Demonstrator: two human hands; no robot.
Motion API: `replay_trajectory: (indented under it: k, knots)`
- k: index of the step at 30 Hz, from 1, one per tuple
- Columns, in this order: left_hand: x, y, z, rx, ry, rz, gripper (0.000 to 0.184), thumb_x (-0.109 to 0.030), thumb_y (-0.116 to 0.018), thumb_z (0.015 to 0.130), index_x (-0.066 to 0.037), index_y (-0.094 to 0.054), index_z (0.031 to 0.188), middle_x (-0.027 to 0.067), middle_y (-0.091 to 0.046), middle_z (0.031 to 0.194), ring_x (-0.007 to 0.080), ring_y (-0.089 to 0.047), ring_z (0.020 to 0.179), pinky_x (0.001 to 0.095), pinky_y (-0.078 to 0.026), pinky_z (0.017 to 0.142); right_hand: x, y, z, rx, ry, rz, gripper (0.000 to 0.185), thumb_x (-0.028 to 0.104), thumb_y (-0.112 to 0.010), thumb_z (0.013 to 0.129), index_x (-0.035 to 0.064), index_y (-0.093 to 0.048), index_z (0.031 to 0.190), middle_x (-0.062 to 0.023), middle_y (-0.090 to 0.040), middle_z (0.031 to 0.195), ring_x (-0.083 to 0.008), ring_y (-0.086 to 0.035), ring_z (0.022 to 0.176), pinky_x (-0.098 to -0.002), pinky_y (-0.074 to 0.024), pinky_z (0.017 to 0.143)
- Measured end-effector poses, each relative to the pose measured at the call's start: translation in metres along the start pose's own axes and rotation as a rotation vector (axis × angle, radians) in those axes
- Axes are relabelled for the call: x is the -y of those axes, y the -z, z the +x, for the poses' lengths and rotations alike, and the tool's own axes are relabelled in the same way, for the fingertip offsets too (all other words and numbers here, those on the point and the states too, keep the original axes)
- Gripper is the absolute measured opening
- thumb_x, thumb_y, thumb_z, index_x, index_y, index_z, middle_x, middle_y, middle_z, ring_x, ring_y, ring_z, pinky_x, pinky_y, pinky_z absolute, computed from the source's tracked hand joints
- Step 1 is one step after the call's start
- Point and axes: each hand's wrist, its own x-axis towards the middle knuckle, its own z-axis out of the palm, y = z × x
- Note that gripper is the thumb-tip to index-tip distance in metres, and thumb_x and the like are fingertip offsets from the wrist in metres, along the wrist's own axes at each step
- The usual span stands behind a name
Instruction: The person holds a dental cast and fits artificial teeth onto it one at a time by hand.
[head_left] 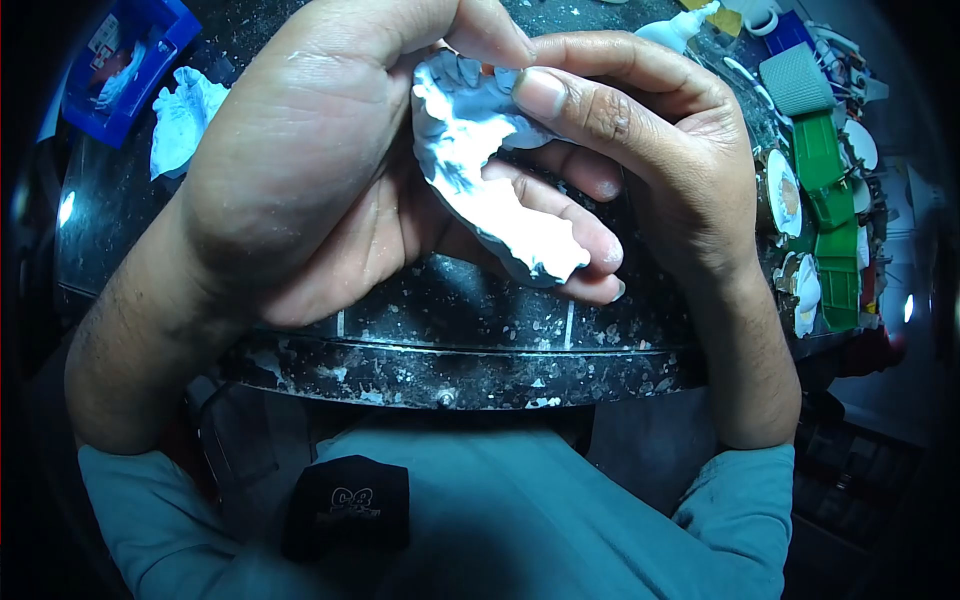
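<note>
A white, curved plaster dental cast with tooth shapes along its upper edge is held up above the dark table. My left hand is wrapped behind and under it, palm up, the fingers curling round its lower side and the thumb at its top. From the right, my right hand grips the cast's upper right end, the thumb pressed on its face near the teeth. The lower end of the cast sticks out over my left fingertips. Strong light washes out part of its surface.
The black table is spattered with white. At the upper left are a blue box and another white plaster piece. A white bottle lies at the top; green trays and round white plaster pieces line the right.
</note>
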Motion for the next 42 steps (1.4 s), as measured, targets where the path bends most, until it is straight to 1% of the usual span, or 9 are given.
replay_trajectory:
  k: [8, 23, 25, 27, 30, 37, 39, 41, 42]
  knots:
    - [0.0, -0.003, -0.001, -0.03, 0.005, 0.002, 0.059, -0.028, -0.018, 0.1, 0.021, -0.042, 0.123, 0.0372, -0.055, 0.106, 0.0463, -0.068, 0.09, 0.0622, -0.057, 0.081, -0.003, -0.004, -0.002, -0.113, 0.001, -0.058, 0.022, 0.009, -0.072, 0.088, -0.0024, -0.07, 0.106, -0.0135, -0.072, 0.096, -0.0179, -0.071, 0.086, -0.0301, -0.0587, 0.081]
    - [-0.003, -0.004, -0.001, -0.008, -0.008, 0.006, 0.059, -0.028, -0.018, 0.099, 0.021, -0.042, 0.123, 0.0366, -0.055, 0.106, 0.0462, -0.068, 0.089, 0.062, -0.058, 0.081, -0.002, -0.001, -0.002, -0.072, 0.037, -0.093, 0.021, 0.008, -0.07, 0.089, -0.0026, -0.07, 0.107, -0.014, -0.073, 0.097, -0.0181, -0.071, 0.088, -0.0305, -0.0583, 0.083]
    - [-0.003, -0.005, -0.001, -0.009, -0.006, 0.006, 0.059, -0.028, -0.018, 0.099, 0.021, -0.042, 0.122, 0.0364, -0.055, 0.105, 0.0461, -0.068, 0.088, 0.0619, -0.058, 0.08, -0.012, 0.003, 0.001, -0.027, 0.066, 0.073, 0.022, 0.008, -0.07, 0.089, -0.0024, -0.07, 0.108, -0.0137, -0.073, 0.098, -0.0177, -0.071, 0.088, -0.0302, -0.0583, 0.083]
    - [-0.003, -0.005, -0.001, -0.012, -0.004, 0.008, 0.059, -0.028, -0.018, 0.099, 0.021, -0.042, 0.122, 0.0362, -0.056, 0.105, 0.046, -0.068, 0.088, 0.0617, -0.058, 0.08, -0.012, 0.004, 0.002, 0.004, 0.077, 0.086, 0.022, 0.008, -0.07, 0.089, -0.0022, -0.07, 0.109, -0.0135, -0.073, 0.098, -0.0174, -0.071, 0.088, -0.0299, -0.0584, 0.082]
    - [-0.003, -0.006, -0.001, -0.016, -0.005, 0.009, 0.059, -0.028, -0.018, 0.099, 0.021, -0.043, 0.121, 0.0359, -0.056, 0.105, 0.0458, -0.069, 0.088, 0.0614, -0.058, 0.08, -0.002, 0.002, 0.0, 0.022, 0.058, -0.046, 0.023, 0.008, -0.07, 0.089, -0.0023, -0.07, 0.11, -0.0135, -0.073, 0.098, -0.0172, -0.071, 0.088, -0.0293, -0.0585, 0.082]
    - [-0.003, -0.007, -0.002, -0.043, 0.001, 0.027, 0.059, -0.028, -0.018, 0.098, 0.021, -0.043, 0.12, 0.0352, -0.056, 0.105, 0.0454, -0.069, 0.087, 0.0607, -0.059, 0.079, 0.0, 0.002, -0.001, 0.019, 0.038, -0.033, 0.023, 0.008, -0.07, 0.09, -0.0026, -0.069, 0.11, -0.0138, -0.073, 0.098, -0.0172, -0.071, 0.088, -0.0286, -0.0586, 0.081]
    - [0.0, -0.004, 0.0, -0.023, -0.01, 0.035, 0.059, -0.028, -0.018, 0.098, 0.021, -0.044, 0.12, 0.035, -0.056, 0.104, 0.0453, -0.069, 0.086, 0.0605, -0.059, 0.079, 0.0, 0.001, -0.001, 0.02, 0.036, -0.033, 0.023, 0.008, -0.07, 0.09, -0.0026, -0.069, 0.11, -0.0139, -0.073, 0.098, -0.0172, -0.071, 0.088, -0.0287, -0.0587, 0.081]
    - [0.018, 0.014, 0.012, 0.206, -0.16, 0.002, 0.059, -0.028, -0.018, 0.098, 0.021, -0.043, 0.12, 0.0349, -0.056, 0.104, 0.0455, -0.069, 0.086, 0.0606, -0.059, 0.08, -0.001, 0.002, -0.001, 0.025, 0.04, -0.026, 0.023, 0.008, -0.069, 0.09, -0.0026, -0.069, 0.11, -0.0139, -0.073, 0.098, -0.0172, -0.071, 0.087, -0.0288, -0.0588, 0.081]
    - [0.021, 0.018, 0.012, 0.237, -0.188, -0.066, 0.059, -0.028, -0.019, 0.098, 0.021, -0.043, 0.12, 0.0348, -0.056, 0.104, 0.0454, -0.069, 0.086, 0.0606, -0.059, 0.08, -0.001, 0.002, 0.0, 0.026, 0.04, -0.03, 0.023, 0.008, -0.069, 0.09, -0.0024, -0.069, 0.11, -0.0135, -0.073, 0.098, -0.0169, -0.071, 0.087, -0.0287, -0.0587, 0.081]
